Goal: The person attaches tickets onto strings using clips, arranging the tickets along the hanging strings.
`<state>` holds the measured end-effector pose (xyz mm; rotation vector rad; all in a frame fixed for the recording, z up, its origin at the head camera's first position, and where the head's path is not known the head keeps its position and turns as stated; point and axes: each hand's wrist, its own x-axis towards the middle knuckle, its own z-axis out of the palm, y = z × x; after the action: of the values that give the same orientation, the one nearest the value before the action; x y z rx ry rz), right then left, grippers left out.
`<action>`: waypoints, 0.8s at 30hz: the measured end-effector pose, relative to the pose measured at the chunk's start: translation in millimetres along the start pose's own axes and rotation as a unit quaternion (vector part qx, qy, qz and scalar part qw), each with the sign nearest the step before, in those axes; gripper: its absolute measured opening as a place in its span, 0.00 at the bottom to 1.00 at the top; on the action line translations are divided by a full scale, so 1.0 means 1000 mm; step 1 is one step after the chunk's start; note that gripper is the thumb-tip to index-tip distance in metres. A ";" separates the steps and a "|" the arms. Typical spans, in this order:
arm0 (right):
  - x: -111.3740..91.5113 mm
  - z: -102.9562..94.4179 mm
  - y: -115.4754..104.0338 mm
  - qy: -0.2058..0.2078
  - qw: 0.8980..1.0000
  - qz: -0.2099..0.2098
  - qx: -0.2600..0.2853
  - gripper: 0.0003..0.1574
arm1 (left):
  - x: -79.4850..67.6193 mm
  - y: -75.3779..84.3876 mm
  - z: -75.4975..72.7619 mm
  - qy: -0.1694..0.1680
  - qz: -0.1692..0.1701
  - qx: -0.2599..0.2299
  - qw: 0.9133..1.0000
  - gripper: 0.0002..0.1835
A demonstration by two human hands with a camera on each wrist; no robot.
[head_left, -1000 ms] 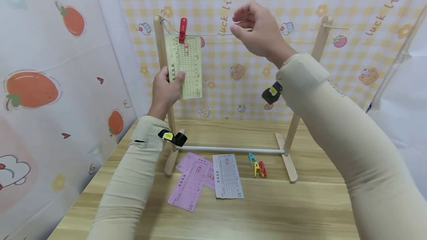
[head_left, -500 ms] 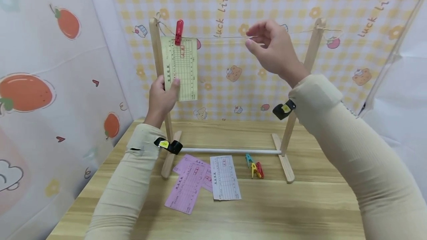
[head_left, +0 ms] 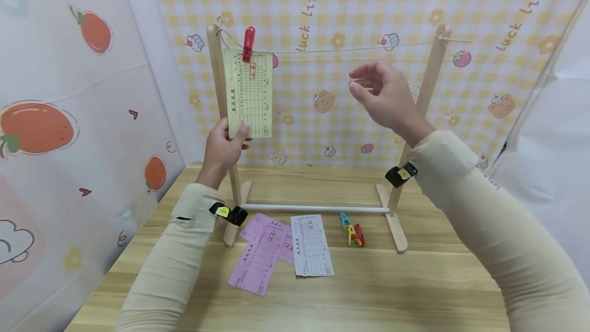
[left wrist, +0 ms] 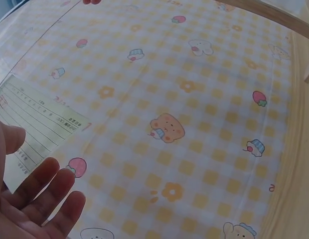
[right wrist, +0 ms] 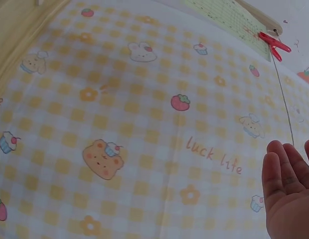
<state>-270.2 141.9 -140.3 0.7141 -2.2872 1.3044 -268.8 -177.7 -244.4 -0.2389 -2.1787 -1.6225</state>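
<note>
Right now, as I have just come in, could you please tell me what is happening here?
A person is at a string stretched between wooden posts. One yellow slip hangs there under a red clip. The left hand is at its lower corner, thumb in front; the right hand is below the string, holding nothing. Two purple slips, a white slip and more clips lie on the table.

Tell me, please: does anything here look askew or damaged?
Only mildly: two pink slips lie askew on the table, one crossing over the other. The yellow slip clipped to the line looks fairly straight. I see no clear damage.
</note>
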 end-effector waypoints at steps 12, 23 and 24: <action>-0.026 0.007 0.037 -0.012 1.000 0.025 -0.002 0.18 | -0.012 -0.016 0.000 -0.042 -0.017 0.028 0.999 0.22; -0.049 0.017 0.071 -0.027 0.996 0.081 0.004 0.20 | -0.017 -0.029 0.004 -0.064 -0.041 0.054 0.996 0.27; -0.051 0.017 0.073 -0.027 0.996 0.082 0.005 0.20 | -0.017 -0.030 0.004 -0.067 -0.046 0.050 0.995 0.27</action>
<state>-276.5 170.3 -226.8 0.5835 -2.4280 1.3855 -265.5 -180.9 -279.4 -0.2271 -2.3973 -1.5801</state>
